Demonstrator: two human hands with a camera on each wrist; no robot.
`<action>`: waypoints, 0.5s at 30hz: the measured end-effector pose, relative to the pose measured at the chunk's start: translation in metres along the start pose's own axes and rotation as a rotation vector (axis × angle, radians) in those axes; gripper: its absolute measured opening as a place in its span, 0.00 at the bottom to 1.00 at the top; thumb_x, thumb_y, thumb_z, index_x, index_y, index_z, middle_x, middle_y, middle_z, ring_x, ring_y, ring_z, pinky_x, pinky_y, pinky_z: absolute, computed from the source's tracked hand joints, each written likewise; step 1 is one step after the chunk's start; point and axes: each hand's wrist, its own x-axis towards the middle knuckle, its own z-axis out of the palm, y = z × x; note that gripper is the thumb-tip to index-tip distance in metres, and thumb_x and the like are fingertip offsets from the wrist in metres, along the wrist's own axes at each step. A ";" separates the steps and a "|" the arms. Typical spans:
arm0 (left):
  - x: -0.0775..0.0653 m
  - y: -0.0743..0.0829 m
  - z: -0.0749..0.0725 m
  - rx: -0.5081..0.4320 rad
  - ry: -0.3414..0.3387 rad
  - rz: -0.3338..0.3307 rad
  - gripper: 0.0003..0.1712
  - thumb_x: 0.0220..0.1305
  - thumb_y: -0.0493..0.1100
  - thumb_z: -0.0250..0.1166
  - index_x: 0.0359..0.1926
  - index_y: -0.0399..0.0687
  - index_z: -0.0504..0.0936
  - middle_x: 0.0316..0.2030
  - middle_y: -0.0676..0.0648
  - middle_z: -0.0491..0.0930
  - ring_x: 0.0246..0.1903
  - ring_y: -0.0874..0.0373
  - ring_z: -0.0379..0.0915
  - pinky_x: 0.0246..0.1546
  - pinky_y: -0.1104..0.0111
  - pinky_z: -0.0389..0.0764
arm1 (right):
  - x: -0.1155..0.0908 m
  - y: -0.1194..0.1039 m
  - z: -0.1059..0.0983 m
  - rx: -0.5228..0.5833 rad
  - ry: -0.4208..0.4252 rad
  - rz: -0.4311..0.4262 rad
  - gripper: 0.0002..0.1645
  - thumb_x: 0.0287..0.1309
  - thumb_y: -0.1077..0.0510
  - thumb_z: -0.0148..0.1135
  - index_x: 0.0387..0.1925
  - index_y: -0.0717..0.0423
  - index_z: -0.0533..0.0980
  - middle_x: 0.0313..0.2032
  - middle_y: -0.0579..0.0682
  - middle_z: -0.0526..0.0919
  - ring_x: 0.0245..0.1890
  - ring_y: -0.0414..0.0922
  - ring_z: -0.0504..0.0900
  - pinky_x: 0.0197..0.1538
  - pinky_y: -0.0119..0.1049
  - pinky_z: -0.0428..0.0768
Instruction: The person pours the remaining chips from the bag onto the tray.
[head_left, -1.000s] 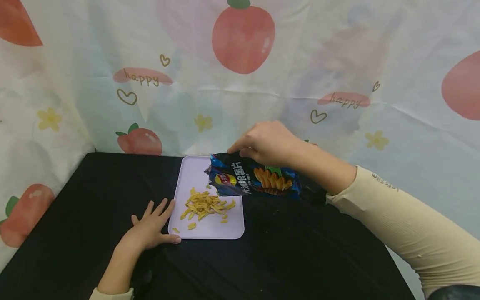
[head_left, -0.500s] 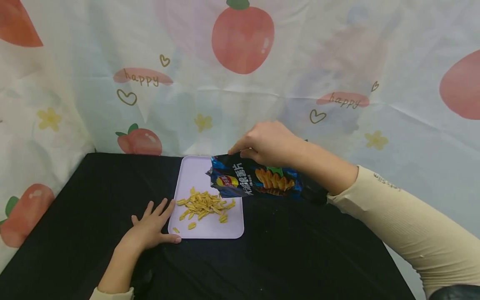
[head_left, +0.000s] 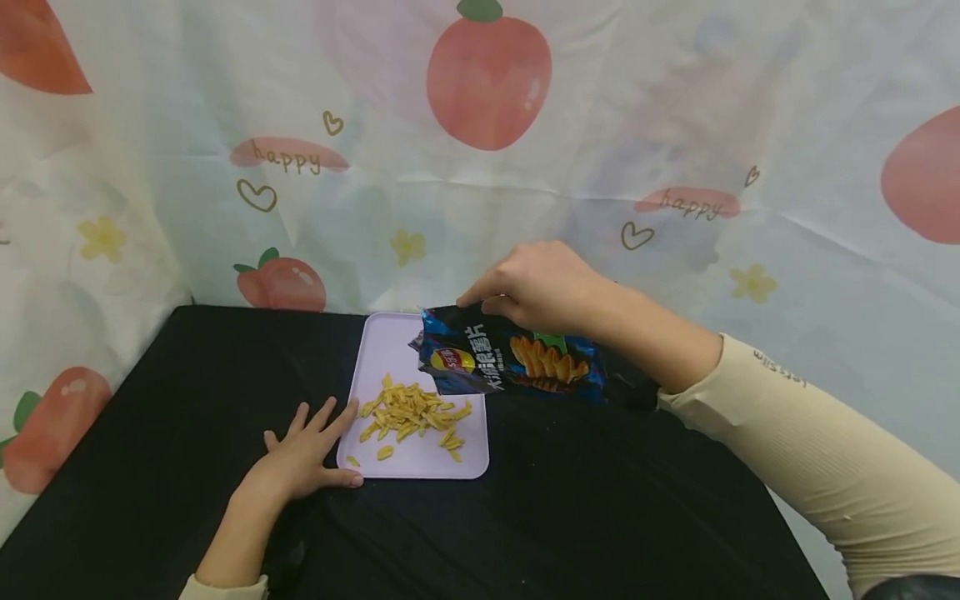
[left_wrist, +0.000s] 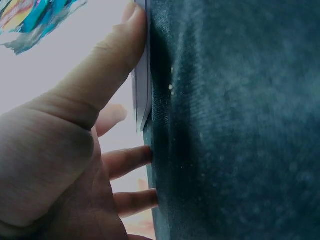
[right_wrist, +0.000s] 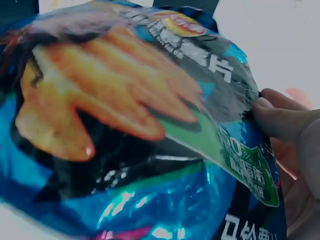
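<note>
My right hand (head_left: 542,285) pinches the upper edge of a blue and black bag of potato chips (head_left: 495,358), tipped on its side with its torn mouth over the tray. In the right wrist view the thumb lies on the front of the printed bag (right_wrist: 115,100). Ridged yellow chips (head_left: 408,410) lie heaped on a pale purple rectangular tray (head_left: 450,465), a few pieces scattered toward its near edge. Spread fingers of my left hand (head_left: 296,462) rest against the tray's left side, thumb at the near left corner. The left wrist view shows that thumb along the tray's rim (left_wrist: 142,95).
A black cloth (head_left: 585,508) covers the table, with tiny crumbs on it right of the tray. Behind and to the left hangs a pale curtain (head_left: 450,208) printed with fruit and hearts, close to the table's far edge.
More chips have dropped onto the tray's right part, forming a small cluster below the bag's mouth. The bag has shifted only slightly; the left hand stays in place.
</note>
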 end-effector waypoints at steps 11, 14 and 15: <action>-0.003 0.001 -0.001 0.012 -0.012 -0.013 0.68 0.46 0.73 0.72 0.79 0.47 0.51 0.77 0.34 0.48 0.73 0.23 0.36 0.55 0.18 0.40 | -0.003 0.002 0.003 0.006 0.064 -0.002 0.17 0.67 0.54 0.64 0.54 0.33 0.84 0.48 0.41 0.88 0.33 0.40 0.86 0.26 0.37 0.76; -0.002 0.001 -0.001 0.016 -0.011 -0.013 0.68 0.46 0.73 0.72 0.79 0.47 0.51 0.77 0.34 0.49 0.73 0.23 0.36 0.55 0.18 0.40 | -0.011 0.007 0.007 0.059 0.104 0.043 0.17 0.68 0.54 0.63 0.55 0.34 0.83 0.47 0.42 0.88 0.26 0.39 0.81 0.23 0.36 0.69; -0.002 0.001 -0.001 0.015 -0.010 -0.012 0.68 0.46 0.73 0.72 0.79 0.47 0.51 0.77 0.34 0.49 0.73 0.23 0.36 0.55 0.18 0.40 | -0.015 0.010 0.009 0.083 0.117 0.058 0.17 0.68 0.54 0.62 0.56 0.35 0.83 0.47 0.42 0.88 0.24 0.39 0.78 0.23 0.36 0.67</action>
